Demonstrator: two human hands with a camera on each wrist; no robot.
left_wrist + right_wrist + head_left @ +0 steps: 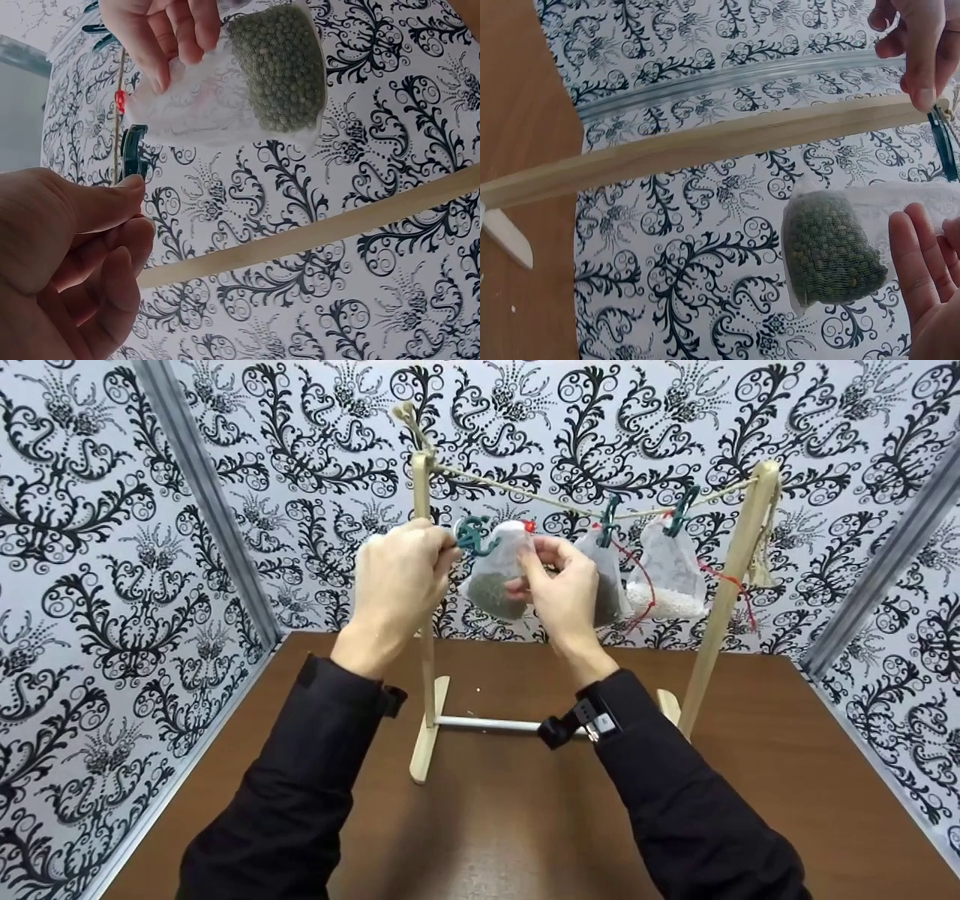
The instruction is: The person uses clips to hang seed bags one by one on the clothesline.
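My left hand point(401, 581) pinches a dark green clothespin point(133, 154) between thumb and fingers, just below the rope point(517, 491) and left of a white mesh bag. Green beans point(285, 67) fill the bottom of this mesh bag point(506, 544), which has a red tie point(529, 526) at its top. My right hand point(566, 585) pinches the bag's upper part, and its other fingers point(911, 247) lie along the mesh. In the right wrist view the bag hangs lengthwise beside the clothespin, with the beans point(832, 247) at its far end.
A wooden post point(427, 660) and a second post point(724, 615) carry the rope, joined low by a white bar point(487, 724). On the rope's right, green clothespins point(682, 510) hold a dark-filled bag point(611, 592) and a white-grained bag point(667, 596). Red cords point(731, 577) dangle there. Brown table point(480, 825) below.
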